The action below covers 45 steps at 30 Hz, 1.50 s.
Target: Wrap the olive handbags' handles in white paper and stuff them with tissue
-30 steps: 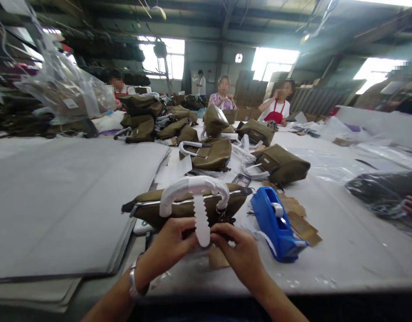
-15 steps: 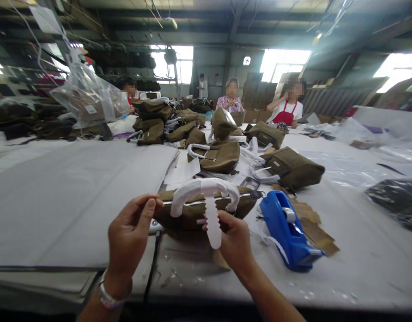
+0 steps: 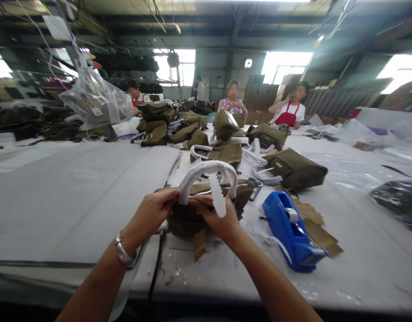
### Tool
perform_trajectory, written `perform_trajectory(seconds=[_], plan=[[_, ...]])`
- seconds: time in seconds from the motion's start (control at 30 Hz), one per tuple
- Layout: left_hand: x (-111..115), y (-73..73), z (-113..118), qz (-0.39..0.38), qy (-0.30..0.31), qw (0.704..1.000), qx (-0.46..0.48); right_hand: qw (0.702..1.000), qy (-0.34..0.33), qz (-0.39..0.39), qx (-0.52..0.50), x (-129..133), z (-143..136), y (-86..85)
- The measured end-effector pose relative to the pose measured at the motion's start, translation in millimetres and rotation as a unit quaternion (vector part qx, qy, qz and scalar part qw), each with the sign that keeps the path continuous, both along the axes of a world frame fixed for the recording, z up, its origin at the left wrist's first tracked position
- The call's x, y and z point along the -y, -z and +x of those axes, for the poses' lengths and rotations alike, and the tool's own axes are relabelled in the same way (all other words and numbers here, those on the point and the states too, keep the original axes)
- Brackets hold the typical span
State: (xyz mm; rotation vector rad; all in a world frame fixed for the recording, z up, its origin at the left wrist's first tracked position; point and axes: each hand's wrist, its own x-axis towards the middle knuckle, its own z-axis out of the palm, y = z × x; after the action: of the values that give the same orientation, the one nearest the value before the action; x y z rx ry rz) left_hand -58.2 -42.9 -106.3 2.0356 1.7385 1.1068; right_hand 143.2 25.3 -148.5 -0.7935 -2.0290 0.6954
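Observation:
An olive bag (image 3: pixel 189 223) with a silver zipper rests on the white table in front of me. Its handle (image 3: pixel 206 168) is wrapped in white and arches up, and a white strip with a wavy edge (image 3: pixel 217 197) hangs from the handle. My left hand (image 3: pixel 155 211) pinches the bag's top edge beside the left foot of the handle. Close to it, my right hand (image 3: pixel 219 219) is closed on the bag near the zipper, behind the strip's lower end. Both hands' fingertips are partly hidden by the bag and handle.
A blue tape dispenser (image 3: pixel 293 232) stands right of the bag, over brown paper pieces (image 3: pixel 321 235). White sheets (image 3: pixel 75 192) lie at left. More olive bags (image 3: pixel 296 170) are piled beyond. Several people are across the table, one in a red apron (image 3: pixel 286 117).
My left hand has moved right, from the bag's left end to the handle's foot. My right hand has moved up and slightly left along the bag. The handle stands higher.

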Motion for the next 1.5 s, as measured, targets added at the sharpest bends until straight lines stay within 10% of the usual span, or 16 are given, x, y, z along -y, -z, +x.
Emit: perform_trajectory(seconds=[0.3,0.47,0.7,0.97,1.33,1.5], plan=[[26.1,10.5,-2.0,0.101,-0.180,0.975,-0.088,0.999,-0.002,0.010,0.033,16.5,16.6,4.9],[42.8,20.5,1.0,0.091,-0.152,0.968,0.180,0.998,0.018,0.060,-0.011,34.0,22.3,31.3],[44.1,40.5,17.4,0.047,-0.030,0.877,0.478,0.990,0.095,0.104,0.006,65.3,15.8,53.6],[39.9,56.0,32.0,0.050,-0.014,0.972,0.230,0.996,0.087,0.033,-0.009,63.7,18.3,43.5],[28.0,70.9,31.2,0.014,-0.045,0.958,0.282,0.988,0.071,-0.083,-0.109,70.7,-6.7,67.2],[29.3,71.6,33.0,-0.001,-0.069,0.945,0.319,0.986,0.093,-0.012,-0.140,71.7,-11.5,56.3]])
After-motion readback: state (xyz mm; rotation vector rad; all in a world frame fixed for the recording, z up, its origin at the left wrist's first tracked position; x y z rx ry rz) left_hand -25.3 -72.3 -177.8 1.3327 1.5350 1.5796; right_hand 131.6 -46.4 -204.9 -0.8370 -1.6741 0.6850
